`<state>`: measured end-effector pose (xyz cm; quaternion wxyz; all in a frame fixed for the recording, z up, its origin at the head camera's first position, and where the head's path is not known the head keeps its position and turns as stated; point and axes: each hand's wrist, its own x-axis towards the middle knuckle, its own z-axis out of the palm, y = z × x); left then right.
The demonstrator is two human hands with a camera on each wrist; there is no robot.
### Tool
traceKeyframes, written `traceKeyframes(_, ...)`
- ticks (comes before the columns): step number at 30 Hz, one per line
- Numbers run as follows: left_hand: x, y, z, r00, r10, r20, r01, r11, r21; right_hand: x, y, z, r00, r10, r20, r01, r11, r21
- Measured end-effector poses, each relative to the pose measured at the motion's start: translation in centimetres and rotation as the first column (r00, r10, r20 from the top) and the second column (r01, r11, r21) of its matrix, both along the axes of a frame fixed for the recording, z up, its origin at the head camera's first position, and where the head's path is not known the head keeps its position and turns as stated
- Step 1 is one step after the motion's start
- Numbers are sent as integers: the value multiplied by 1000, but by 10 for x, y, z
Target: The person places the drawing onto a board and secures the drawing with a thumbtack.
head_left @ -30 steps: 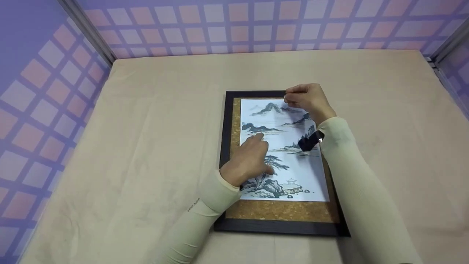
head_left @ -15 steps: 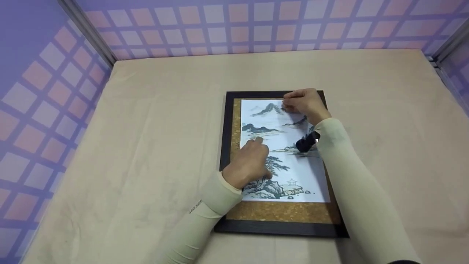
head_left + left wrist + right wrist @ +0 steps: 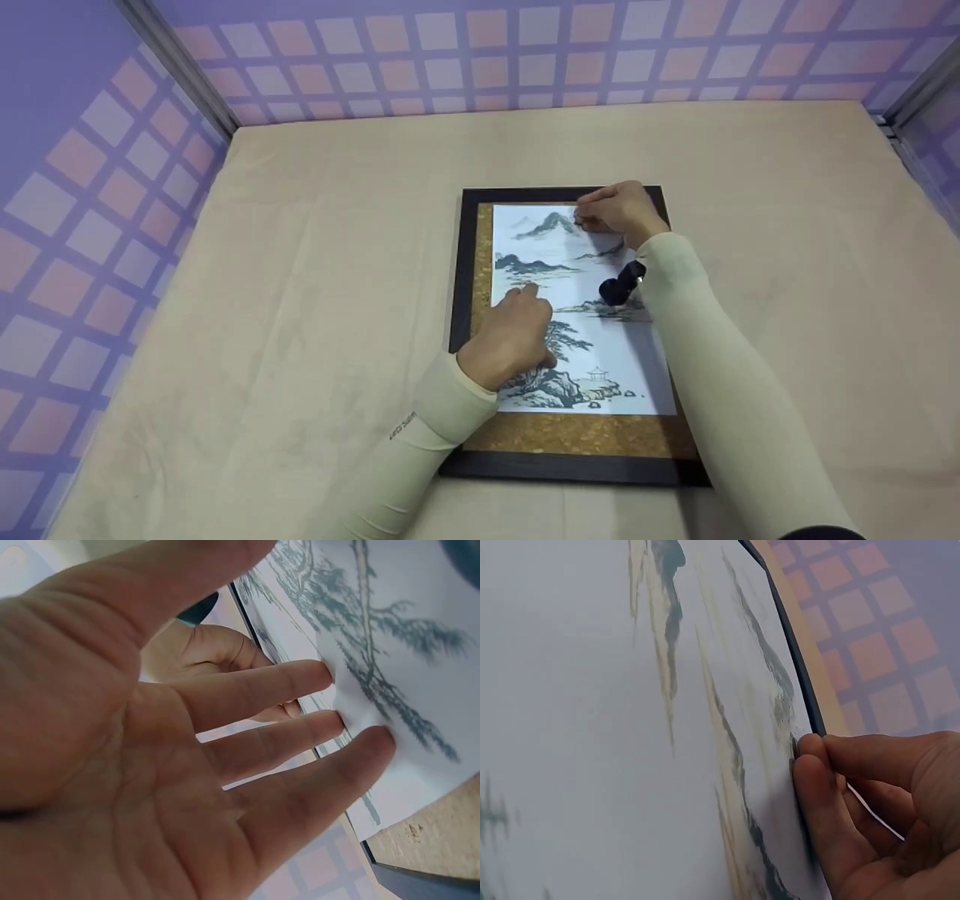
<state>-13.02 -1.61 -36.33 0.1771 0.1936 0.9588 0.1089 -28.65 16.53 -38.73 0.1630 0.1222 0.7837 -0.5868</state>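
A sheet of white paper (image 3: 600, 352) printed with an ink landscape lies on a cork board (image 3: 577, 435) with a black frame (image 3: 577, 466). My left hand (image 3: 510, 334) rests its fingertips on the paper's left side; in the left wrist view the fingers (image 3: 300, 795) are straight and spread, meeting the printed pine. At the paper's top edge, right of the mountain peak, my right hand (image 3: 619, 210) pinches with thumb and forefinger. A small dark object (image 3: 794, 744) shows at those fingertips in the right wrist view; I cannot tell its kind.
The framed board lies on a table with a beige cloth (image 3: 337, 262). A wall with pink and white squares (image 3: 487, 67) stands behind and at the left. A black wrist camera (image 3: 619, 289) hangs over the paper below the right hand.
My right hand has shifted slightly left and down from the frame's top bar to the paper's top edge, still pinching. The left hand has slid down a little; its thumb has drawn in.
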Motion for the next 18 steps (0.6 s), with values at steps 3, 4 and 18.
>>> traceKeyframes(3, 0, 0, 0, 1000, -3, 8, 3, 1000, -4, -1, -2, 2, 1000, 7, 7, -7, 998, 68)
traceKeyframes(4, -1, 0, -1, 1000, -4, 10, 4, 1000, -5, -1, -2, 2, 1000, 9, 7, -10, 996, 89)
traceKeyframes(18, 0, 0, 0, 1000, -2, 13, 2, 1000, 2, -1, -1, 8, 999, 42, 32, -47, 987, 154)
